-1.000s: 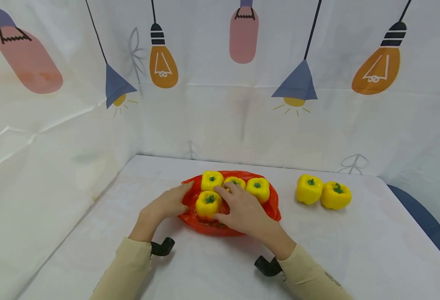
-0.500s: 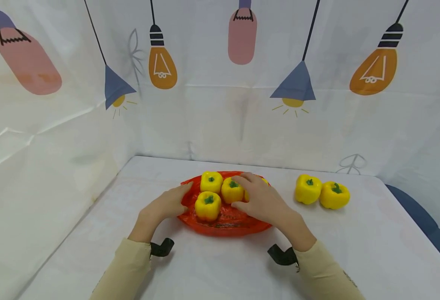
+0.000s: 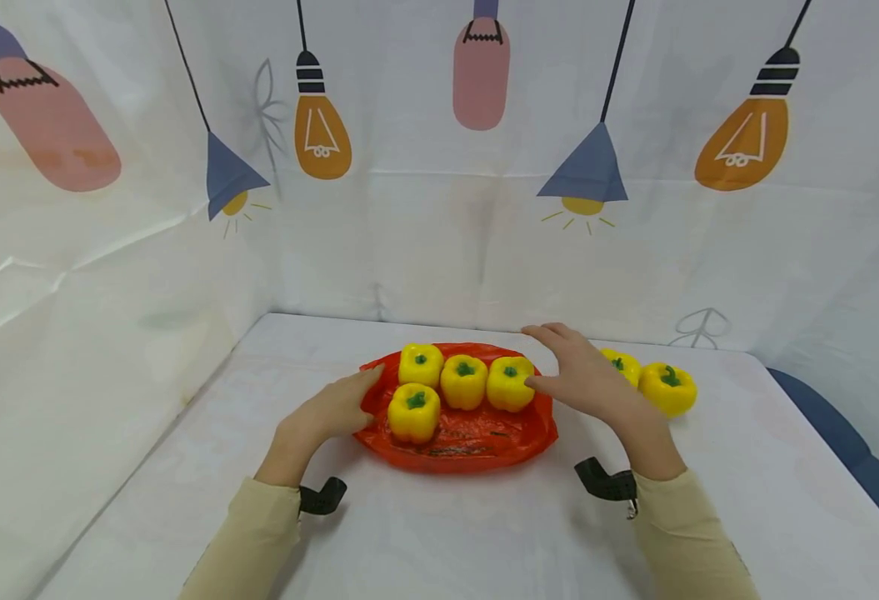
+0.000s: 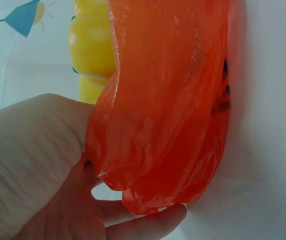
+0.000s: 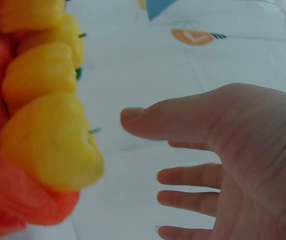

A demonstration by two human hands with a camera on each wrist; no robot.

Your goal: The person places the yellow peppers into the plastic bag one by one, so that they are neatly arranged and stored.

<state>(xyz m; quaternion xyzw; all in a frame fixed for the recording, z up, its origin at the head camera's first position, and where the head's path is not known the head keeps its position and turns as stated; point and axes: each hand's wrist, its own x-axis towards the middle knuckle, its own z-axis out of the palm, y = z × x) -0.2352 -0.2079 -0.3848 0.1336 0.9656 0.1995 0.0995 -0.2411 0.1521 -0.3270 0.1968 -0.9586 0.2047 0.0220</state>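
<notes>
A red plastic bag (image 3: 476, 446) lies spread open on the white table, with several yellow bell peppers in it. Three of them, including the rightmost bell pepper (image 3: 510, 387), stand in a back row; another bell pepper (image 3: 413, 417) sits in front at the left. My left hand (image 3: 332, 408) holds the bag's left edge, and in the left wrist view the red rim (image 4: 147, 145) runs between thumb and fingers. My right hand (image 3: 592, 379), fingers spread and holding nothing, is in the air just right of the bag. Its thumb (image 5: 167, 117) points towards the nearest pepper (image 5: 53, 142), apart from it.
Two more yellow bell peppers stand on the table at the right: one pepper (image 3: 667, 389) is in full view, the other pepper (image 3: 622, 364) is partly behind my right hand. A blue chair back (image 3: 821, 433) shows past the table's right edge. White printed curtains (image 3: 424, 242) enclose the table.
My right hand has moved right, from over the peppers in the bag to beyond its right side. The middle pepper at the back now sits slightly nearer. My left hand stays at the bag's edge.
</notes>
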